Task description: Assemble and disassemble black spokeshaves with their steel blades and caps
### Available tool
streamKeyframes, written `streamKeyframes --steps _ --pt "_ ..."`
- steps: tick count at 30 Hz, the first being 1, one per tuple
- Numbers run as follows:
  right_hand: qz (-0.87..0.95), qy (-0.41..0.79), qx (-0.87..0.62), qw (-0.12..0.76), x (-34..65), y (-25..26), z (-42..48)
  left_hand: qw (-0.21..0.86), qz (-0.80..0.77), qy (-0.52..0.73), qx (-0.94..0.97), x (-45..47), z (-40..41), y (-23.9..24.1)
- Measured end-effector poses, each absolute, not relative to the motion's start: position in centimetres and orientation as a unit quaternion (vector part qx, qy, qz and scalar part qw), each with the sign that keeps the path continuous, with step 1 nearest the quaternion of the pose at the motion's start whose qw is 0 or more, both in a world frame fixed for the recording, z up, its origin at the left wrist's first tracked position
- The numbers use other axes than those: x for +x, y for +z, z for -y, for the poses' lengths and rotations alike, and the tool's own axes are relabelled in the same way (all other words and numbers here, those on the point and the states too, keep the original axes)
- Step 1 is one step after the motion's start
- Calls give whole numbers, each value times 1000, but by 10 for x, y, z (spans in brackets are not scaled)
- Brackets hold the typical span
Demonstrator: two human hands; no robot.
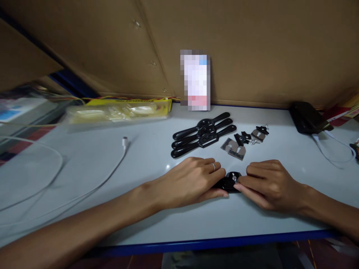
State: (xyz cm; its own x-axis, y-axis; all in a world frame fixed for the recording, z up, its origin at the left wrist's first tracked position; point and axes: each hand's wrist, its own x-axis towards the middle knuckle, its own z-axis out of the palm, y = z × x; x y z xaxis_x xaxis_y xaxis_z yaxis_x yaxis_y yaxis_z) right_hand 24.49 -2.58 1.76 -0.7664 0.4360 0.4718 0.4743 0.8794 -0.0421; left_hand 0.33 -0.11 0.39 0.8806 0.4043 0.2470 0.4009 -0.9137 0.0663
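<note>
My left hand (pixel 193 181) and my right hand (pixel 269 183) meet over a small black metal tool body (pixel 230 181) lying on the white table (pixel 157 220). Both hands have their fingers curled round its ends, and only its middle, with a small silver screw, shows between them. There is a ring on a finger of my left hand. Just behind the hands lie three black two-handled tool bodies (pixel 203 135) stacked side by side. To their right sit flat grey metal blades (pixel 235 148), black star-shaped knobs (pixel 243 137) and small screws (pixel 253 141).
A white cable with a plug (pixel 125 142) curves across the left of the table. A yellow packet (pixel 117 110) lies at the back left. A blurred card (pixel 195 80) leans on the cardboard wall. A black device (pixel 307 117) with a white cable sits at the right.
</note>
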Motion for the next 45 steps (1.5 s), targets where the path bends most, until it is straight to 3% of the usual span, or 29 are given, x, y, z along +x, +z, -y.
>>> streamKeyframes --steps 45 --pt "936 -22 -256 239 250 15 23 -2 -207 124 970 3 1 4"
